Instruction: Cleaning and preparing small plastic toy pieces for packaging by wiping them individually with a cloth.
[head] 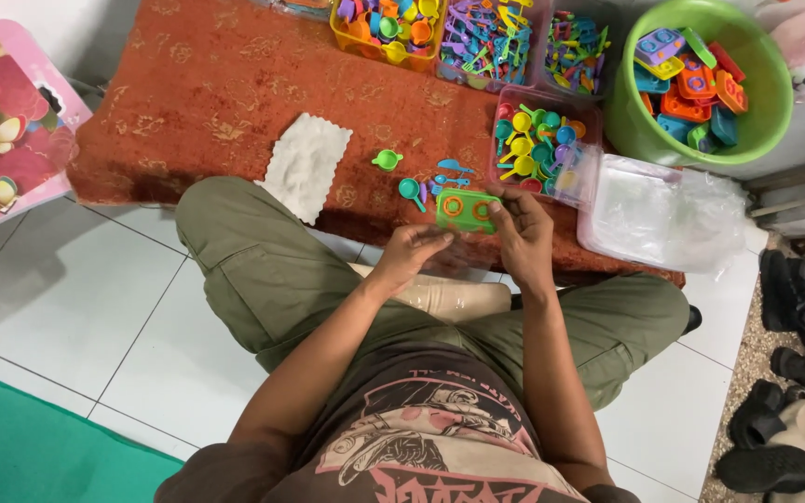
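Observation:
A small green toy tray with two orange rings [466, 210] is held between both hands above the near edge of a red patterned mat [207, 102]. My left hand [410, 251] grips its lower left side, with what looks like a clear plastic bag under it. On the tray's right side rests my right hand [524, 237], fingers curled over the edge. Just beyond the tray, small teal and green toy spoons and cups [414, 182] lie loose on the mat.
A white cloth [306, 164] lies left of the toys. Clear tubs of coloured toy pieces [540, 144] stand behind, with a green bucket [626, 121] of toy trays at the right and clear bags [668, 214] beside it. Shoes [794, 373] sit at the far right.

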